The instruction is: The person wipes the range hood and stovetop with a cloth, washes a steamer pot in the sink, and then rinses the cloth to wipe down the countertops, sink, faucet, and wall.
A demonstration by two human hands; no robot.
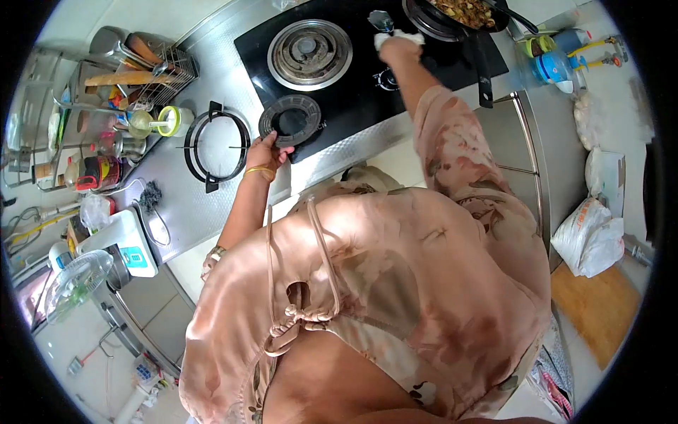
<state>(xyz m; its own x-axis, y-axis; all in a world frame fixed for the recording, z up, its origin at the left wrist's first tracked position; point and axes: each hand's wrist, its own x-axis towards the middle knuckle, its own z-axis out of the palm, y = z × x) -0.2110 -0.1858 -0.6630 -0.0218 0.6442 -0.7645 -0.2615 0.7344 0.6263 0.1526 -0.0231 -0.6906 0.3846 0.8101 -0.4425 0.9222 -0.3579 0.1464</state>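
Observation:
At the front left corner of the black glass cooktop (364, 99), my left hand (265, 154) grips a dark round burner ring (311, 116) by its near edge, tilted over the glass. Behind the ring is the left burner (309, 55), its metal drip plate stained. My right hand (400, 49) reaches across the cooktop, closed on a white cloth or tissue (411, 38), beside the right burner and near the control knob (387, 79). A black pan support (245, 145) lies on the steel counter left of my left hand.
A frying pan (483, 60) with cooked food sits on the right burner, handle pointing toward me. A dish rack (185, 67) with utensils and jars lines the left side. Bottles (554, 67) and a white plastic bag (587, 237) are at the right.

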